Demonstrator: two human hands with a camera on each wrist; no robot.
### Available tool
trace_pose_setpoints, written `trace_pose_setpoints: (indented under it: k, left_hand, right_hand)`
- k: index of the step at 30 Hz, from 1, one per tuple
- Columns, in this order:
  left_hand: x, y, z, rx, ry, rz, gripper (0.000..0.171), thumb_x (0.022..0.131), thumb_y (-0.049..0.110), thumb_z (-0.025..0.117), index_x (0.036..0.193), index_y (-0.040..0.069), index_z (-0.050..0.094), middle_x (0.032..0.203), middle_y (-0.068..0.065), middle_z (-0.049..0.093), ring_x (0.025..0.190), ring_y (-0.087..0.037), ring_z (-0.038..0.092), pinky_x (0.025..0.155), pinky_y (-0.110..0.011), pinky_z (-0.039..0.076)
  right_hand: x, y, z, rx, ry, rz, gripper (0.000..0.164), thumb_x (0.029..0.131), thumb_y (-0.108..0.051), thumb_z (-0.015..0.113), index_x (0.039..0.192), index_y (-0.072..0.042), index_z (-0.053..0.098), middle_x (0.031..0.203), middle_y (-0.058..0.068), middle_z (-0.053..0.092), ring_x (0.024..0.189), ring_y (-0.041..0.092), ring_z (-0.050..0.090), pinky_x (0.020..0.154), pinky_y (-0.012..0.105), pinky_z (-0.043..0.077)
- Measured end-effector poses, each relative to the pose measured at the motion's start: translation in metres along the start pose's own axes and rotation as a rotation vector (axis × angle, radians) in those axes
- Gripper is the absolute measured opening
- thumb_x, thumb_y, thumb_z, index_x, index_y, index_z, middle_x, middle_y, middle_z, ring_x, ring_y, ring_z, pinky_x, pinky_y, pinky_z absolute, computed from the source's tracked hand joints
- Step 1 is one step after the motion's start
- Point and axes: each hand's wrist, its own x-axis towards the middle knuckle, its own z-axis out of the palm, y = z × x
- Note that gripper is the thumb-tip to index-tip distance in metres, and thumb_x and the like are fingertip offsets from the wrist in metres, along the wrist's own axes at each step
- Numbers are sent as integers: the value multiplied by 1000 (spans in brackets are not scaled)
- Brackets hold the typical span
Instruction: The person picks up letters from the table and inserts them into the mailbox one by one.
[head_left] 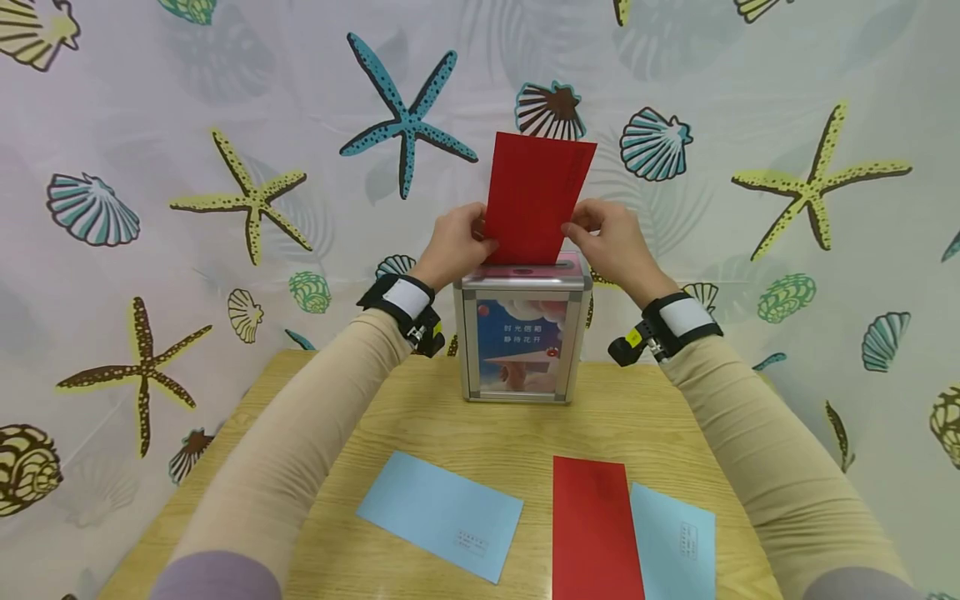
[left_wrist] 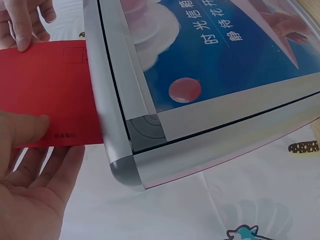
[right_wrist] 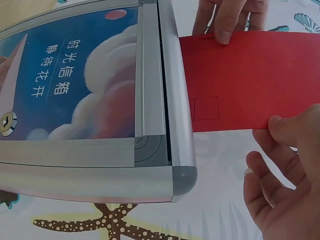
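Note:
A red envelope stands upright over the slotted pink top of a silver-framed letter box, its lower edge right at the slot. On its left edge, near the bottom, my left hand pinches it between thumb and fingers. My right hand pinches the opposite edge, slightly higher. Dashed boxes are printed on the envelope in the right wrist view, where its lower end disappears behind the box's rim. The box front carries a blue picture panel with white characters, and a round lock shows on it.
On the wooden table in front of the box lie a light blue envelope at left, a second red envelope, and another light blue envelope partly beside it. A curtain with starfish and shells hangs behind.

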Motion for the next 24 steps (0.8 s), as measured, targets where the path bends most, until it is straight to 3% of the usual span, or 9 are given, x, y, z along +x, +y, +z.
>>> trace_pose_setpoints:
  k: [9, 19, 24]
  left_hand:
    - [-2, -1, 0, 20, -9, 61, 32, 99, 6, 65, 131, 3, 63, 125, -15, 72, 108, -28, 73, 95, -37, 60]
    - [-3, -9, 10, 35, -37, 25, 39, 100, 9, 66, 138, 3, 60, 133, -16, 69, 112, -29, 72, 100, -38, 58]
    - [0, -5, 10, 46, -34, 27, 39, 100, 12, 65, 138, 4, 59, 132, -15, 69, 111, -28, 71, 99, -37, 58]
  right_hand:
    - [1, 3, 1, -5, 1, -14, 18, 101, -14, 61, 111, -1, 70, 107, 19, 75, 104, 33, 69, 92, 47, 55]
    - [4, -13, -7, 35, 45, -67, 22, 101, -18, 59, 112, -2, 71, 104, 18, 76, 102, 29, 68, 91, 43, 53]
    - [6, -11, -10, 31, 38, -52, 22, 102, -17, 58, 111, -1, 70, 105, 19, 76, 104, 30, 67, 92, 43, 53]
